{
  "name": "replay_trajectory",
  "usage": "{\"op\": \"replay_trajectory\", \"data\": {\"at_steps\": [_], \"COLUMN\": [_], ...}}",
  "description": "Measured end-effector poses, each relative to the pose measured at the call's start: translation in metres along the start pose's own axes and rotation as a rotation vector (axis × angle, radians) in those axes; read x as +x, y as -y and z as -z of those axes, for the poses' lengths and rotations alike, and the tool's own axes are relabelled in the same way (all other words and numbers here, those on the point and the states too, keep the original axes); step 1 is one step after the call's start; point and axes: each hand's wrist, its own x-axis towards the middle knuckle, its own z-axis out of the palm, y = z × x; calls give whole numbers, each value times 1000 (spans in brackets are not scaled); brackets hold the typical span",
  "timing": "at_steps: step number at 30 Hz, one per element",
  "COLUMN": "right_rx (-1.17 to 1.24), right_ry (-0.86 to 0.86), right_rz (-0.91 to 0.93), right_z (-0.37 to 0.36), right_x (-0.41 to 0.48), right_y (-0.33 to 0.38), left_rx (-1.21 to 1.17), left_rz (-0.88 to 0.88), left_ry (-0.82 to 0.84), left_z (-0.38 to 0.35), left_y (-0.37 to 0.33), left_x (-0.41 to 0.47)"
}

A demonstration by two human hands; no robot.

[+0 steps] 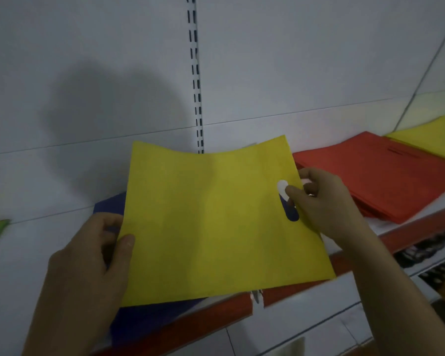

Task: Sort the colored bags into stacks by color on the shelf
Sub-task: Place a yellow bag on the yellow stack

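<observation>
Both hands hold the yellow bag (211, 219) just over the blue bags (144, 322) on the shelf (216, 317). The left hand (87, 258) pinches its left edge. The right hand (321, 201) pinches it by the handle hole (290, 211). I think it belongs on the yellow stack (432, 140), past the red stack (378, 176). Carry it flat and line up the edges.

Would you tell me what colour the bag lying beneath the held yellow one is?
Dark blue: the lower bag, under the yellow bag, shows best in head view.
</observation>
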Motion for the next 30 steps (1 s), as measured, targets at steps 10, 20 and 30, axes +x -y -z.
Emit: {"op": "replay_trajectory", "data": {"at_steps": [10, 20, 30], "right_rx": [426, 475, 340], "right_ry": [-166, -199, -205], "right_rz": [-52, -125, -75], "right_z": [117, 305, 446], "right_x": [-22, -1, 47], "right_y": [-51, -180, -273], "left_rx": [66, -164, -129], "left_rz": [-162, -213, -349], "left_ry": [95, 127, 86], "left_z": [-65, -239, -410], "left_y": [-75, -261, -384], "left_x": [7, -50, -51]}}
